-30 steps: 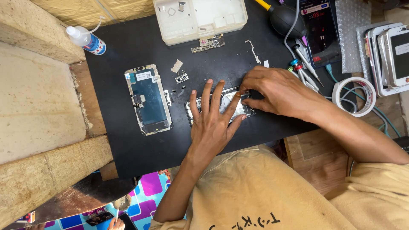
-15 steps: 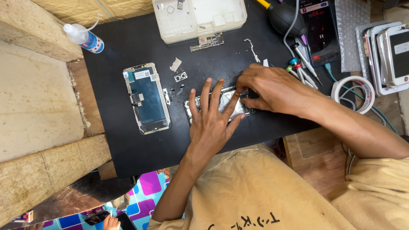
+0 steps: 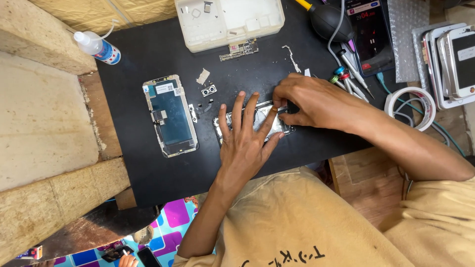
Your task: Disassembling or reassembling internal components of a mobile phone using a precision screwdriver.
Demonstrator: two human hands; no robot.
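- Black mat covers the counter, beside rough stone blocks
- Left hand spread flat on opened phone
- Right hand pinches small tool at its edge

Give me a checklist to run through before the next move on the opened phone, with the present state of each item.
1. Left hand lies flat on the opened phone body, fingers spread: ok.
2. Right hand is at the phone's right end, fingertips pinched there: ok; what they pinch: cannot tell.
3. Detached screen panel lies apart on the black mat, left of the hands: ok.
4. Camera module and small loose parts lie on the mat beside the left fingers: not ok, easily swept.
5. Screwdrivers lie beside the right hand: ok.
6. Connectors inside the phone: cannot tell, covered by hands.
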